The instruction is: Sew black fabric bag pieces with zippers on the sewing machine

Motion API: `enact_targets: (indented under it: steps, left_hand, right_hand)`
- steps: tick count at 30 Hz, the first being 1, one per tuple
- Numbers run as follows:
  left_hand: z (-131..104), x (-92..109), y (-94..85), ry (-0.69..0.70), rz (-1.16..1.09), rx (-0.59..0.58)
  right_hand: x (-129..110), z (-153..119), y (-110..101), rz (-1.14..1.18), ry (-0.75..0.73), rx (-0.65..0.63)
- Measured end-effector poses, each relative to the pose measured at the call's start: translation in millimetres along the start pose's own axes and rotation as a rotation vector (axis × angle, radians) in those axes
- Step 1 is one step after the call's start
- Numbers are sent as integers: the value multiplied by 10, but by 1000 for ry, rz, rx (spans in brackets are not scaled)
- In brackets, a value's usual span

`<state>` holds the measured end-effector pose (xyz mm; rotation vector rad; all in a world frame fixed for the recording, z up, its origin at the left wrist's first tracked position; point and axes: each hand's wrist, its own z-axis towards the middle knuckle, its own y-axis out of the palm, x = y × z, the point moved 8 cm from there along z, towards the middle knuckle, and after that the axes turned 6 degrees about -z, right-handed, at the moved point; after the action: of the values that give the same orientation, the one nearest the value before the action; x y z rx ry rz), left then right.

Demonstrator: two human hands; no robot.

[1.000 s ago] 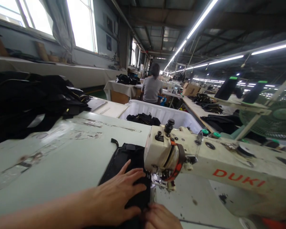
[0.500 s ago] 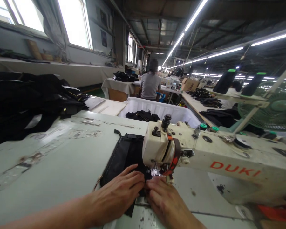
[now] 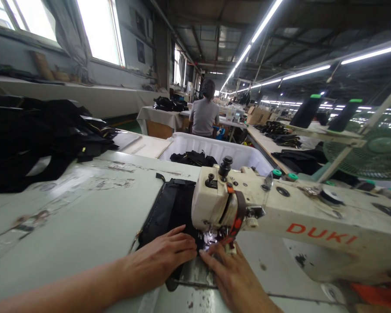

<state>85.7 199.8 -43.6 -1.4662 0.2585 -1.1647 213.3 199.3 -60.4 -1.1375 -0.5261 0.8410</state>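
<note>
A black fabric piece point(image 3: 177, 204), with a zipper along its left side, lies under the head of the sewing machine point(image 3: 210, 202). My left hand point(image 3: 164, 256) rests flat on its near part, fingers stretched toward the presser foot point(image 3: 211, 238). Just right of it, my right hand point(image 3: 230, 269) is close in front of the foot. Its thumb reaches to the fabric's edge and its fingers are apart, some partly hidden by the machine head. A metal zipper pull point(image 3: 136, 237) sticks out at the fabric's left edge.
Black fabric pieces point(image 3: 35, 134) are heaped on the left of the pale table point(image 3: 84, 226). Behind the machine stands a white plastic bin point(image 3: 241, 152) with dark pieces inside. Thread cones point(image 3: 308, 111) and a green fan point(image 3: 378, 145) are at right. A person point(image 3: 204, 113) sits farther back.
The fabric's near edge has shifted, uncovering more of the metal plate before the foot. My right hand's fingers have spread apart. My left hand stays almost in place on the fabric.
</note>
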Motion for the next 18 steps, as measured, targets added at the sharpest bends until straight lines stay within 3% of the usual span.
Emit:
enact_targets:
  steps: [9,15,18]
  left_hand:
    - [141,-216,-51,37,60,28]
    - [140,-261,-444,102,82,113]
    - [66,-456,-587,-12,163,122]
  right_hand:
    - [53,16,201,-212,-43,74]
    - [81,-46,157,-213,-59,150]
    - [78,-52,110,-178,-43,154]
